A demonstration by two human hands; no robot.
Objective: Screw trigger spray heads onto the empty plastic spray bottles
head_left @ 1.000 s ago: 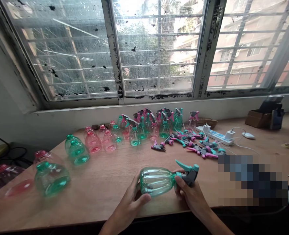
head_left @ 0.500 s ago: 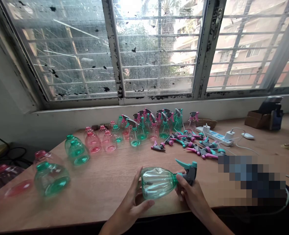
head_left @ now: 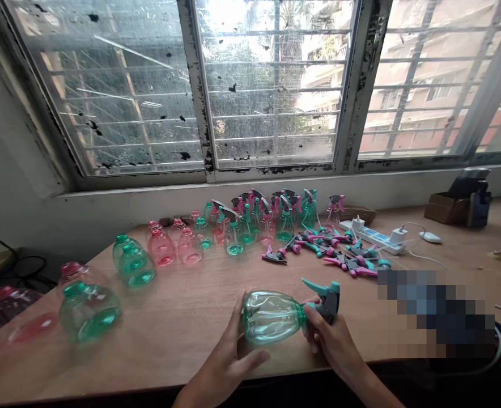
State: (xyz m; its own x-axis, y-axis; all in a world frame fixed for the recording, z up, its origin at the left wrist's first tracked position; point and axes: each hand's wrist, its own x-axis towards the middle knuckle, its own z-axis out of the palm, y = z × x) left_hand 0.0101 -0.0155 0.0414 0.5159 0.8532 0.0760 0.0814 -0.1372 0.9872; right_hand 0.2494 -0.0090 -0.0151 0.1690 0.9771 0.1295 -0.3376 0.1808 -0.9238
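Observation:
A clear green spray bottle [head_left: 271,317] lies sideways in the air above the front of the table, its base to the left. Around that base my left hand [head_left: 229,351] is curved, thumb below and fingers behind. At the neck, my right hand [head_left: 329,340] pinches the collar of the grey and teal spray head [head_left: 329,300], which sits on the bottle's mouth. The trigger points up and to the left. Some right-hand fingers are hidden behind the neck.
Green bottles [head_left: 91,311] and pink bottles [head_left: 162,247] without heads stand at the left. Bottles with spray heads [head_left: 284,218] stand by the window. Loose pink and teal spray heads [head_left: 352,260] lie beside a power strip [head_left: 376,235]. A blurred-out patch [head_left: 441,314] covers the right.
The bottle and both hands have shifted very slightly left. The hold on the bottle and the collar looks the same, and the other things have stayed put.

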